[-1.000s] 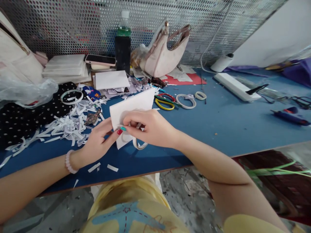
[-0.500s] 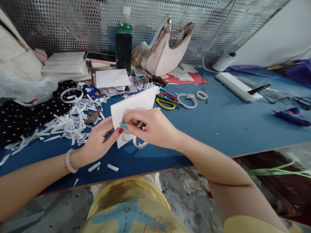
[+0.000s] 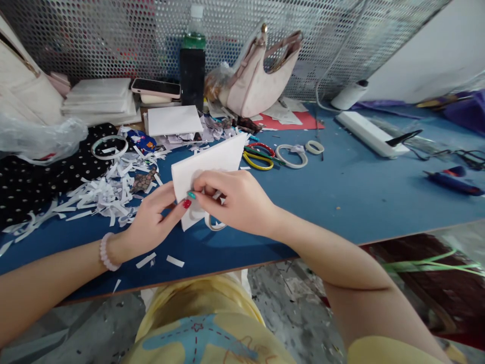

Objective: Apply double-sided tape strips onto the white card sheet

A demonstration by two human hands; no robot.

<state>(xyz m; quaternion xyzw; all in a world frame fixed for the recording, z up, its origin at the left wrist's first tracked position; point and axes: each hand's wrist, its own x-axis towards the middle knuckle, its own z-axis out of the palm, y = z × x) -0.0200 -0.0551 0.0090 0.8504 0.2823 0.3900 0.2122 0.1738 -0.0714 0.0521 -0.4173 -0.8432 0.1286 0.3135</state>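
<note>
A flat white sheet (image 3: 202,161), like stiff paper or card, stands tilted above the table. My left hand (image 3: 155,217) is closed on its near left edge, thumb in front and fingers behind. My right hand (image 3: 237,199) is in front of the sheet, its thumb and index finger pinched together close to my left thumb. What that pinch holds is too small or hidden to make out. Below my right fingers shows part of a white ring (image 3: 215,223), like a tape roll; whether it hangs from the hand or rests on the table I cannot tell.
White paper strips (image 3: 109,192) lie heaped on the left beside a black dotted cloth (image 3: 22,192). Behind the sheet are scissors with yellow and red handles (image 3: 259,161) and a white ring (image 3: 291,156). A handbag (image 3: 257,81) and bottle (image 3: 195,35) stand at the back.
Both hands and the sheet keep almost the same pose. The whole view has shifted very slightly, and the pinch of my right fingers stays at the sheet.
</note>
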